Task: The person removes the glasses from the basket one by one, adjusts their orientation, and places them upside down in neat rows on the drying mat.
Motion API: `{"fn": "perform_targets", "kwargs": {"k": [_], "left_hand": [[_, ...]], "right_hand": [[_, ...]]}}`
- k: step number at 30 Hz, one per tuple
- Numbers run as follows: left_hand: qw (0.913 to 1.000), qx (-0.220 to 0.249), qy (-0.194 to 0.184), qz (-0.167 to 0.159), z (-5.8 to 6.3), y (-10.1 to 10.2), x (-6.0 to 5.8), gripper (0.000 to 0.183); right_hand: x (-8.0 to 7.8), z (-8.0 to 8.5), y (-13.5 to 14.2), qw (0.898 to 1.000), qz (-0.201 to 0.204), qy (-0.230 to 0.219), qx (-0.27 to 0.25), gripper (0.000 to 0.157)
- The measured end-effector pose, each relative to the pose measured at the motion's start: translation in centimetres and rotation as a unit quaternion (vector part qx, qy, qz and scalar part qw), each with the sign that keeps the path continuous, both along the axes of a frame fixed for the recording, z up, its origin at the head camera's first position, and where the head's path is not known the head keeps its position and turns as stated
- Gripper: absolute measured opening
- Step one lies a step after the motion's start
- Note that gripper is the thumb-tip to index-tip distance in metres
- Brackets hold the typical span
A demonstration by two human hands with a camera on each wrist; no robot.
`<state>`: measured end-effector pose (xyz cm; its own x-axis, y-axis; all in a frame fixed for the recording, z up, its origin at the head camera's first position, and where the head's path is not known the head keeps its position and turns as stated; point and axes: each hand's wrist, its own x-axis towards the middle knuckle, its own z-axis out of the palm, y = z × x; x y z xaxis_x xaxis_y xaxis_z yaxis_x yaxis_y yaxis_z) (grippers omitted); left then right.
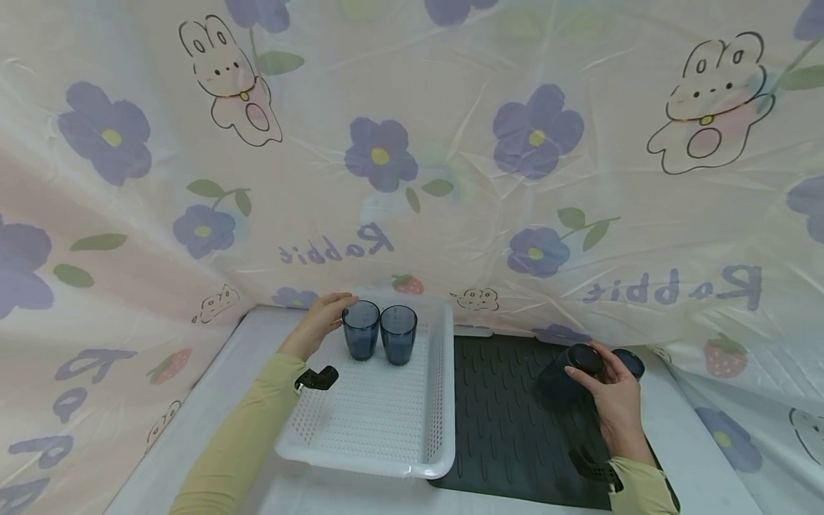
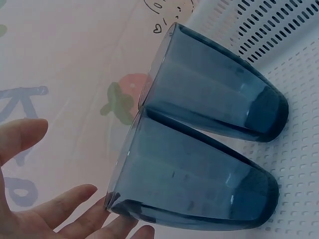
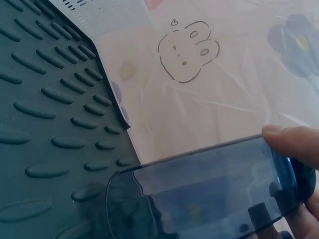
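Two clear blue drinking glasses, a left one (image 1: 360,332) and a right one (image 1: 399,336), stand upright side by side in the white basket (image 1: 447,400). My left hand (image 1: 315,325) is at the left glass; in the left wrist view its fingertips touch the rim side while the thumb stands clear. Over the dark ribbed mat (image 1: 492,422), my right hand (image 1: 619,404) grips a third blue glass (image 3: 199,194) near its base, mouth downward. Another dark blue glass (image 1: 634,361) shows partly behind that hand.
The basket and mat sit side by side on a white table (image 1: 257,379). A patterned plastic curtain (image 1: 450,200) rises right behind them and wraps round both sides. The basket's perforated wall stands between the two hands.
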<state>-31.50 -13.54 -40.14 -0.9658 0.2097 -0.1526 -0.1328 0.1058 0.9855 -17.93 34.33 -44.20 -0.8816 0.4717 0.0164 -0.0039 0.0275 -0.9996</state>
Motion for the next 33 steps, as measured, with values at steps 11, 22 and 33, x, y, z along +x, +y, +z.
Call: {"fn": "perform_targets", "kwargs": {"k": [11,22,33], "left_hand": [[1.0000,-0.005,-0.005,-0.001,-0.3,-0.1,-0.2,0.063],[1.0000,-0.003,-0.007,0.001,-0.4,-0.1,-0.3,0.062],[0.9999,-0.013,0.006,-0.003,-0.9,-0.1,-0.8,0.064]], "right_hand": [[-0.4,-0.3,0.0,0.999,-0.008,-0.025,0.025,0.077],[-0.6,-1.2,0.0,0.996,-0.004,-0.062,0.072,0.078],[-0.6,-2.2,0.2,0.997,0.012,-0.033,0.064,0.074]]}}
